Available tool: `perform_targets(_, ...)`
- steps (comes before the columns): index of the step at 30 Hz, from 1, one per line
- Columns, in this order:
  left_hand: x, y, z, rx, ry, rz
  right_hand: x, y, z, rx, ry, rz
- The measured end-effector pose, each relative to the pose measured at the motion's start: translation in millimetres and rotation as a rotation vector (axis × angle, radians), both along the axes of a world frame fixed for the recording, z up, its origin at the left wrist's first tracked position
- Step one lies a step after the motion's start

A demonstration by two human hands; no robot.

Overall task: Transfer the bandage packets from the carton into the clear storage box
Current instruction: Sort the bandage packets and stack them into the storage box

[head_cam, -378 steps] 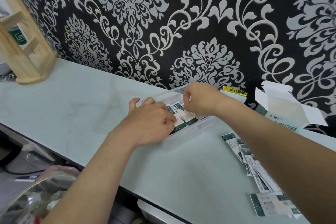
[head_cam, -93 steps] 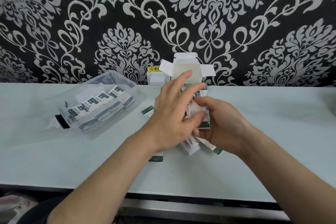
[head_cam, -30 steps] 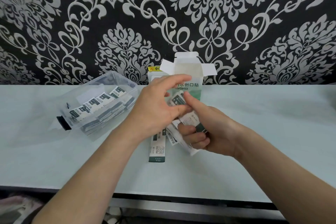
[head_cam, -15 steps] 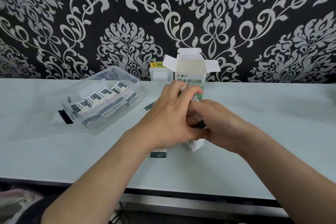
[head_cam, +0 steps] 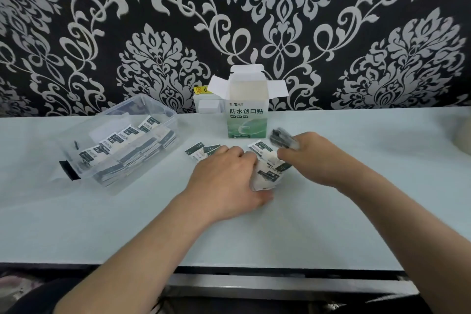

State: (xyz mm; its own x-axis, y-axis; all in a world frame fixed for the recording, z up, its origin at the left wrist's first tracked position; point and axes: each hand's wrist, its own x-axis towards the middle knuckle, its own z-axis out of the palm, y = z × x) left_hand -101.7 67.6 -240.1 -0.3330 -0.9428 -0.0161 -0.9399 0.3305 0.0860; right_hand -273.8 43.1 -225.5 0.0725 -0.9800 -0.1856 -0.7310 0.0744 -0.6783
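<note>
The carton (head_cam: pixel 247 120) is standing on the bench (head_cam: pixel 331 224), close to the wall. Left of the carton, the storage box (head_cam: pixel 167 116) is sitting with packets (head_cam: pixel 122 135) lying in it. A small box (head_cam: pixel 207 106) is standing just behind the carton's left side. In front of the carton, the left hand (head_cam: pixel 226 181) is gripping a pile of packets (head_cam: pixel 267 176). Front-right of the carton, the right hand (head_cam: pixel 313 158) is holding a stack (head_cam: pixel 281 138).

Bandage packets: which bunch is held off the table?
The bundle gripped in the right hand, right of the carton; the loose packets lie on the table by the left hand, others sit in the clear storage box.
</note>
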Motion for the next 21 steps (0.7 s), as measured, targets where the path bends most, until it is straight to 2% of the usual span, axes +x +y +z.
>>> perform_targets(4,4.5,-2.0,8.3,0.020,0.028,-0.037,1.8,-3.0,-11.5,-0.021,0.156,0.062)
perform_targets(9,9.9,-3.7,19.4,0.187,0.049,0.009,4.8,-3.9,-16.3,0.002,0.237,0.042)
perform_targets(14,-7.7,-9.9,6.0,0.068,0.073,0.092,6.9,-5.6,-16.9,0.002,0.277,0.003)
perform_targets(17,-8.9,-18.2,3.3,0.098,0.187,0.132,6.9,-7.0,-17.3,0.002,0.269,-0.015)
perform_targets(21,-4.6,-21.1,1.8,0.003,0.322,0.175,7.3,-10.2,-16.8,0.062,0.201,-0.020)
